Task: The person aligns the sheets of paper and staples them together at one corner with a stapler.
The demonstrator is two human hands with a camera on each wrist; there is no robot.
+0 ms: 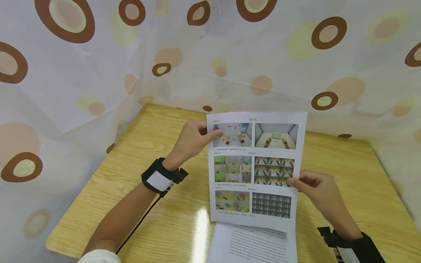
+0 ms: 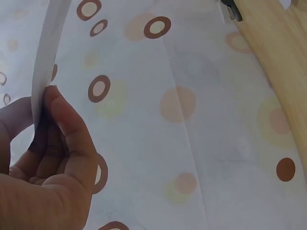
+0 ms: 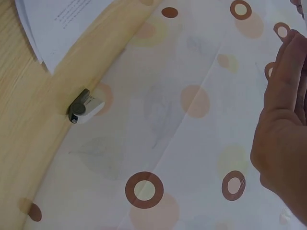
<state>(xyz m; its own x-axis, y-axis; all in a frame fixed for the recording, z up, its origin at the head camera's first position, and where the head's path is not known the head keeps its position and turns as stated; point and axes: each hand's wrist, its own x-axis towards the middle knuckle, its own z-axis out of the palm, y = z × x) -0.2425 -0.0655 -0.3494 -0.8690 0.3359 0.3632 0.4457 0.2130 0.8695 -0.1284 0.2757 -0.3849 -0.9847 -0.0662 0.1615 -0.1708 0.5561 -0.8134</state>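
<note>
A printed sheet [image 1: 231, 151] with rows of small colour pictures is held up above the table. My left hand [image 1: 192, 140] pinches its left edge near the top, thumb on the printed face. Lower on the right edge, my right hand [image 1: 317, 191] grips the sheet between thumb and fingers. Below it lie further text pages [image 1: 253, 244], partly covered by the raised sheet. The left wrist view shows the sheet edge-on [image 2: 45, 62] between the thumb and fingers of my left hand [image 2: 53, 158]. In the right wrist view my right hand [image 3: 285, 105] appears at the right border.
A small black-and-white object [image 3: 84, 106], its kind unclear, sits at the edge of the wooden table [image 1: 158, 131]. A patterned sheet curtain [image 1: 210, 73] encloses the table. Both wrists wear black straps, and a cable [image 1: 138, 224] runs along the left forearm.
</note>
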